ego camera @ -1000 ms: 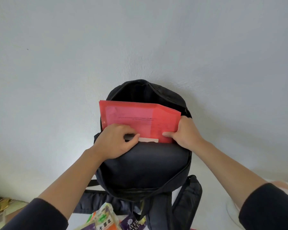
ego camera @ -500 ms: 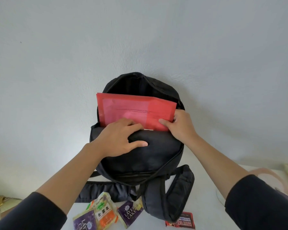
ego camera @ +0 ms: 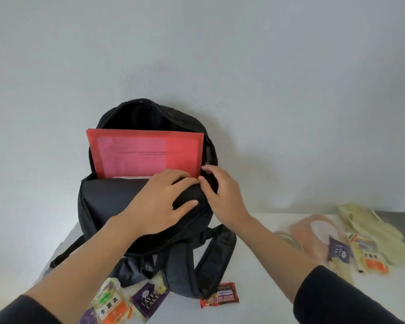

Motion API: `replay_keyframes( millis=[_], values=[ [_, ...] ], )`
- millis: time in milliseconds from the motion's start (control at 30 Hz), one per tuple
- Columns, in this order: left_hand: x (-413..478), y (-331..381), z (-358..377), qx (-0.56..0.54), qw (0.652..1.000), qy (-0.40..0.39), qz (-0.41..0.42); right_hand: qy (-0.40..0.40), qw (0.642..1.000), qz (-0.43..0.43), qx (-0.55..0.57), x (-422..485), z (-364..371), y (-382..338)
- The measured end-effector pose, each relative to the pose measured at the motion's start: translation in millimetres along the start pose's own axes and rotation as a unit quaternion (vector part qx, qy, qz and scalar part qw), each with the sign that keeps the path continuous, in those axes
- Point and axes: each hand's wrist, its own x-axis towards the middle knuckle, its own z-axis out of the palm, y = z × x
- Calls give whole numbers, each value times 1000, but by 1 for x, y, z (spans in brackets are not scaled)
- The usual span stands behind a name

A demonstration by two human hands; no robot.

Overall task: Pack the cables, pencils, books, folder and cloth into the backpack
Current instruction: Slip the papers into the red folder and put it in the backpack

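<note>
A black backpack [ego camera: 117, 206] stands open against the wall on a white table. A red folder [ego camera: 145, 153] sticks up out of its main compartment, about half of it above the opening. A white edge shows just in front of the folder's base. My left hand [ego camera: 164, 202] lies flat on the backpack's front panel, fingers spread, fingertips at the opening's edge. My right hand [ego camera: 222, 195] touches the backpack's right rim beside the folder's lower right corner, fingers loosely apart. Neither hand grips the folder. A pale cloth [ego camera: 369, 228] lies at the far right.
Snack packets lie in front of the backpack: an orange-green pack [ego camera: 110, 305], a purple Layer Cake pack [ego camera: 150, 300], a red bar wrapper [ego camera: 220, 299]. More packets and a clear bag [ego camera: 318, 239] sit to the right. Straps [ego camera: 211, 260] trail forward. A grey wall stands close behind.
The view has tilted down and back, showing the table. My right hand let go of the folder and slid to the backpack's rim; my left hand shifted right along the front panel.
</note>
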Motion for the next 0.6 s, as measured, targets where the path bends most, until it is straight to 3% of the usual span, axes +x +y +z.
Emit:
replay_keyframes(
  millis=[100, 233, 367, 600],
  values=[
    [4, 20, 21, -78, 996, 43, 1, -57, 997, -39, -17, -13, -13, 6],
    [11, 44, 35, -163, 979, 112, -52, -49, 998, 15, 22, -27, -38, 10],
    [24, 85, 45, -289, 954, 61, -42, 13, 991, 104, 88, -48, -72, 16],
    [41, 149, 119, -431, 893, -36, -123, 103, 960, 232, 121, -125, -143, 70]
  ],
)
